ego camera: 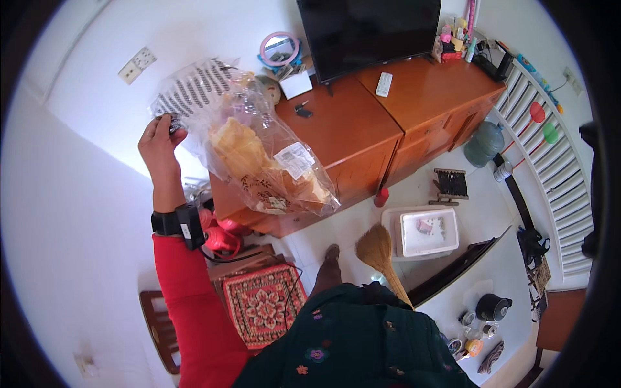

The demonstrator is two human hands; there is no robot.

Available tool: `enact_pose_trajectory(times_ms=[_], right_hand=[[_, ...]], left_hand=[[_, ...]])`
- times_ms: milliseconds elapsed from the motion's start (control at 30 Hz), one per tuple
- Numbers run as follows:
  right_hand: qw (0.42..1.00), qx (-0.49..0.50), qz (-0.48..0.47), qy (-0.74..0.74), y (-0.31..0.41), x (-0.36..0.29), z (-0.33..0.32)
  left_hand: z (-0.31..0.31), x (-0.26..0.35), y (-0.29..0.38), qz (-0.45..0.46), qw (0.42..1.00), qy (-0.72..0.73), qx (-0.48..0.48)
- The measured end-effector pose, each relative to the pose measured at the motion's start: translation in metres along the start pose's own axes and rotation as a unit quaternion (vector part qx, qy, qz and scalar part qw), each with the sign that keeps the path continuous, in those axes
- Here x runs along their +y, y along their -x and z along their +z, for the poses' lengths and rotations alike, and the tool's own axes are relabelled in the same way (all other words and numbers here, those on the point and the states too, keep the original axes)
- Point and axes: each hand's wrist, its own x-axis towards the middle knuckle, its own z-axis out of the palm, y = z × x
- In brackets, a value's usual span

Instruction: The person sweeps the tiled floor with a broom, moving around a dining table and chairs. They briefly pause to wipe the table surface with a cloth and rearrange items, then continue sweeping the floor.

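My left hand (pixel 162 138) is raised at the left, its fingers closed on the gathered top of a clear plastic bag (pixel 242 140). Bread-like, pale brown pieces (pixel 237 145) show through the bag, which bears a white printed label (pixel 295 160). The bag hangs in front of the left end of a wooden cabinet (pixel 339 116). My right hand is out of view. Beside my body at the lower middle, a straw broom (pixel 376 247) slants with its bristles up in the picture; what holds its handle is hidden.
A black television (pixel 373 34), a remote (pixel 384 84) and a round mirror (pixel 279 48) stand or lie on the cabinet. White plastic tubs (pixel 430 233), a small stool (pixel 451 185) and a water bottle (pixel 485 144) are on the floor. A patterned cushion (pixel 266 305) lies lower left; a table (pixel 504 271) stands right.
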Motion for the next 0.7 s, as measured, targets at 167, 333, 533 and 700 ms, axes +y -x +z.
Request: enact_pose_trajectory(times_ms=[167, 333, 533, 700], right_hand=[[0.989, 0.03, 0.092, -0.111, -0.014, -0.065, 0.019], [0.962, 0.055, 0.15, -0.22, -0.025, -0.119, 0.035], [0.928, 0.074, 0.189, -0.313, -0.032, -0.16, 0.046], [0.903, 0.087, 0.207, -0.366, -0.034, -0.178, 0.053]], left_hand=[[0.06, -0.039, -0.062, -0.007, 0.998, 0.011, -0.064], [0.103, -0.081, -0.12, -0.011, 0.995, -0.023, -0.094], [0.136, -0.133, -0.185, -0.021, 0.997, -0.023, -0.077], [0.152, -0.156, -0.231, -0.011, 0.998, 0.015, -0.059]])
